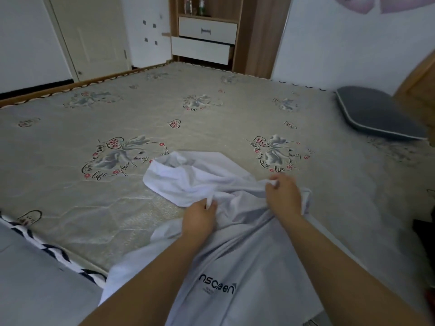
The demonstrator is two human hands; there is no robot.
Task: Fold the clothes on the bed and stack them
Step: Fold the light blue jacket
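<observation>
Two hands are at work on one white garment (207, 182), which lies rumpled near the front edge of the bed (211, 109), its far part bunched on the patterned mattress and its near part, printed with dark lettering, trailing toward the person and over the edge. The left hand (200, 217) pinches a fold of the cloth between thumb and fingers at the garment's middle; the right hand (283, 196), just beside it, has its fingers curled round another pinch of cloth, lifted slightly off the mattress. The fabric looks thin, light and limp: it creases wherever it is taken up, so it will probably not keep a shape on its own and should need spreading flat before any fold holds. It seems neither slippery nor fragile, and a light pinch ought to carry it. Better holds would likely be a seam, hem or shoulder line, with the hands well apart so the cloth hangs straight; which edge each hand has now cannot be told among the wrinkles. No folded stack shows, so the task appears to be at an early step. A dark grey cushion (376, 114) lies at the far right of the bed.
</observation>
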